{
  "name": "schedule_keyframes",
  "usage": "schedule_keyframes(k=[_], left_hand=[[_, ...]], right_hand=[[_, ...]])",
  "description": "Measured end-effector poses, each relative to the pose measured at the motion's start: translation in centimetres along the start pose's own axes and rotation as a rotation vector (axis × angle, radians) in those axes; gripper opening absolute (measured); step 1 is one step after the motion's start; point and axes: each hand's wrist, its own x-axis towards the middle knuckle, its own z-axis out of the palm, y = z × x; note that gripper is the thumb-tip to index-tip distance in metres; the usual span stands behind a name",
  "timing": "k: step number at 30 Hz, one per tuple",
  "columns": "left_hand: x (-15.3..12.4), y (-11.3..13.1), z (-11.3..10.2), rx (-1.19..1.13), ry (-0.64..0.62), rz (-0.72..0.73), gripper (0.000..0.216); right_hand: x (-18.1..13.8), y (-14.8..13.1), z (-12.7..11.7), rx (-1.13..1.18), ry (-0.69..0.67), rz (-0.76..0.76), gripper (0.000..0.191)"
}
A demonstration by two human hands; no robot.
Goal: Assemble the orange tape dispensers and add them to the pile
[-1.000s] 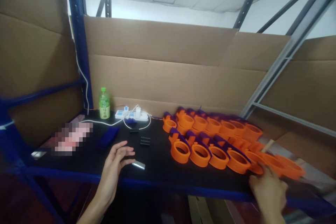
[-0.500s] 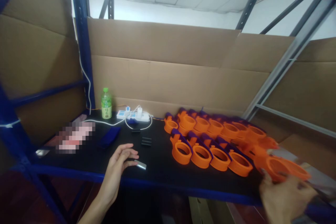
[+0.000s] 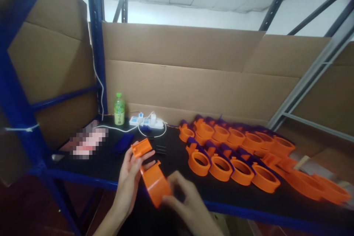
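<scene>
Both my hands hold one orange plastic ring-shaped part (image 3: pixel 153 180) over the shelf's front edge. My left hand (image 3: pixel 129 180) grips it from the left, fingers curled up against its squared end. My right hand (image 3: pixel 184 199) grips its lower right side, somewhat smeared by motion. To the right, several matching orange rings with purple pieces (image 3: pixel 221 164) lie in rows on the black shelf top (image 3: pixel 105 160).
A green drink bottle (image 3: pixel 119 109) and a white power strip (image 3: pixel 146 121) with cables stand at the back. A dark blue cloth (image 3: pixel 123 142) and small black parts (image 3: pixel 160 149) lie near my hands. Cardboard walls (image 3: pixel 193 77) and blue rack posts (image 3: pixel 96 40) enclose the shelf.
My right hand carried an orange part from the far right of the shelf to the left. My left hand rose from the shelf and took hold of it too.
</scene>
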Motion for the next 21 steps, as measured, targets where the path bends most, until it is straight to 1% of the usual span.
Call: schedule_keyframes(k=[1, 2, 3, 4, 5, 7, 8, 10, 13, 16, 18, 21], left_hand=[[0.0, 0.3, -0.2, -0.013, 0.056, 0.0, 0.048], [0.1, 0.7, -0.4, -0.017, 0.1, -0.004, 0.044], [0.2, 1.1, -0.7, -0.016, 0.137, -0.007, 0.04], [0.3, 1.5, -1.0, -0.012, 0.165, -0.006, 0.038], [0.5, 1.9, -1.3, -0.007, 0.179, -0.011, 0.037], [0.8, 2.4, -1.6, 0.008, 0.184, -0.022, 0.039], [0.9, 2.6, -1.7, 0.018, 0.182, -0.03, 0.04], [1.1, 2.7, -1.8, 0.028, 0.173, -0.049, 0.041], [1.1, 2.5, -1.7, 0.028, 0.149, -0.087, 0.04], [1.1, 2.2, -1.6, 0.077, 0.09, -0.104, 0.037], [1.1, 2.1, -1.5, 0.127, 0.053, -0.106, 0.035], [1.2, 2.0, -1.4, 0.154, 0.036, -0.123, 0.036]], right_hand=[[0.3, -0.2, 1.2, 0.034, -0.078, -0.03, 0.026], [0.7, -0.1, 2.1, 0.057, -0.105, -0.057, 0.026], [1.0, 0.2, 2.7, 0.056, -0.082, -0.074, 0.027], [1.4, 0.7, 3.1, 0.013, -0.018, -0.082, 0.028], [1.7, 1.3, 3.3, -0.075, 0.06, -0.081, 0.028], [2.3, 2.9, 3.6, -0.34, 0.187, -0.083, 0.023], [2.5, 3.7, 3.8, -0.475, 0.211, -0.094, 0.022], [2.7, 5.0, 4.4, -0.68, 0.206, -0.121, 0.022], [2.9, 6.1, 5.1, -0.835, 0.198, -0.15, 0.029], [3.1, 6.3, 5.3, -0.847, 0.229, -0.179, 0.033], [3.1, 6.4, 5.2, -0.799, 0.253, -0.189, 0.033], [3.2, 6.6, 4.9, -0.705, 0.292, -0.163, 0.03]])
